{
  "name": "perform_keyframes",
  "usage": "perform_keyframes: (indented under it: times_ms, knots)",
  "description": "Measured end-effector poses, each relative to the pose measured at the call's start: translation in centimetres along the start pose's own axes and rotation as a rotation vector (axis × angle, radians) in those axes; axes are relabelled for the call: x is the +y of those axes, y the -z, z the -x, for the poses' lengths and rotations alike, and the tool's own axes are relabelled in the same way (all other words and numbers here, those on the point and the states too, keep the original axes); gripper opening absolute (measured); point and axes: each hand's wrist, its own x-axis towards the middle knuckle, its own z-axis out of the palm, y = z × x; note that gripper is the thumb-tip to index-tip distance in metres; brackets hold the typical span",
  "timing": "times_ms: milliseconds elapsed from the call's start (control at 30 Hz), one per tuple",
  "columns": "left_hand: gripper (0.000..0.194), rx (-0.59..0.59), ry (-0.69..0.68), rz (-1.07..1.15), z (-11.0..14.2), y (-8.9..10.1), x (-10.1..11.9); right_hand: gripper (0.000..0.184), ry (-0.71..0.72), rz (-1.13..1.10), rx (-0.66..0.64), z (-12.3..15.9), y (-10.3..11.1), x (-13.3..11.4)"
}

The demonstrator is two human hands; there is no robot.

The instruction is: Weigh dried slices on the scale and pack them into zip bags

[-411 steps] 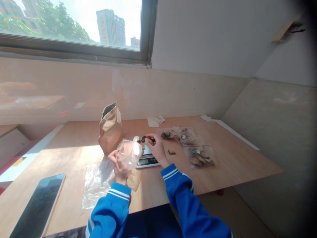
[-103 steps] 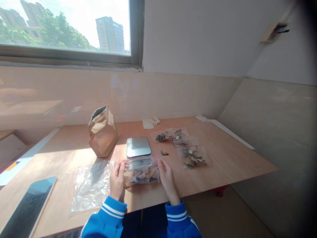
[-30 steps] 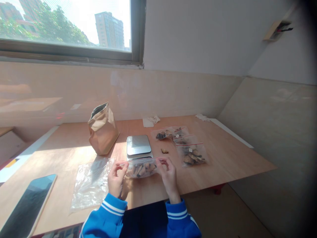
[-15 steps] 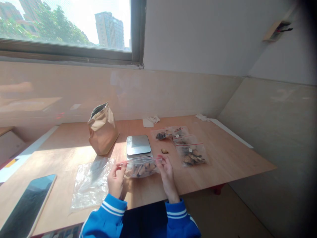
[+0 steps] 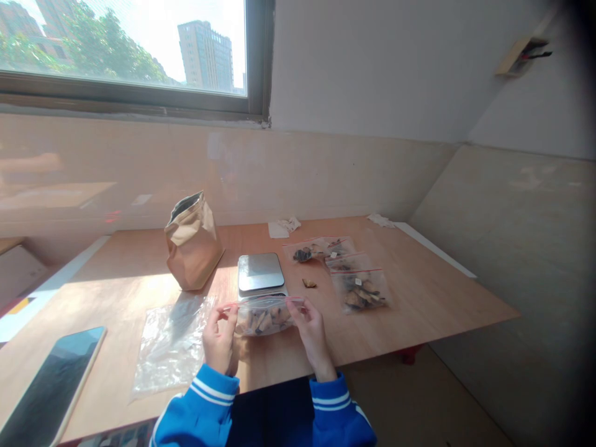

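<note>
Both my hands hold a small clear zip bag [image 5: 263,319] filled with brown dried pieces, lifted a little above the wooden table [image 5: 419,298]. My left hand [image 5: 218,338] pinches the bag's left top corner. My right hand [image 5: 311,332] pinches its right top corner at the red seal strip. Just behind the bag sits a small digital scale [image 5: 259,273] with a bare steel platform. One loose dried piece [image 5: 308,284] lies to the right of the scale.
An open brown paper bag [image 5: 193,242] stands left of the scale. Filled zip bags [image 5: 358,288] lie to the right. Empty clear bags [image 5: 170,344] lie at my left, a dark tablet [image 5: 51,385] at the near left corner, crumpled paper [image 5: 284,227] by the wall.
Since 3.4 s ago the filled bag has been lifted off the table and held by its top corners. Over the last second my fingers shifted slightly along the seal.
</note>
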Motion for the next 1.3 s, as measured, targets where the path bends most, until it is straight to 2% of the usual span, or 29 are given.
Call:
perform_keyframes:
  times_ms: [267,600,900,1200,1300]
  knots:
    - [0.027,-0.152,0.051,0.100,-0.2,-0.1,1.6,0.030,0.008,-0.013,0.012,0.0,-0.2,-0.1]
    - [0.019,-0.116,0.004,0.112,-0.3,0.0,0.8,0.027,0.029,-0.015,0.033,0.2,-0.2,-0.3]
    - [0.019,-0.148,0.007,0.122,-0.4,0.1,0.9,0.024,-0.003,-0.111,0.056,0.3,-0.5,0.0]
    - [0.026,-0.290,0.044,0.145,-0.4,0.1,0.4,0.026,-0.039,-0.265,-0.091,0.6,-0.4,-0.7]
    - [0.024,-0.340,0.043,0.123,-0.4,0.2,-0.1,0.025,-0.043,-0.252,-0.135,0.7,-0.7,-0.9]
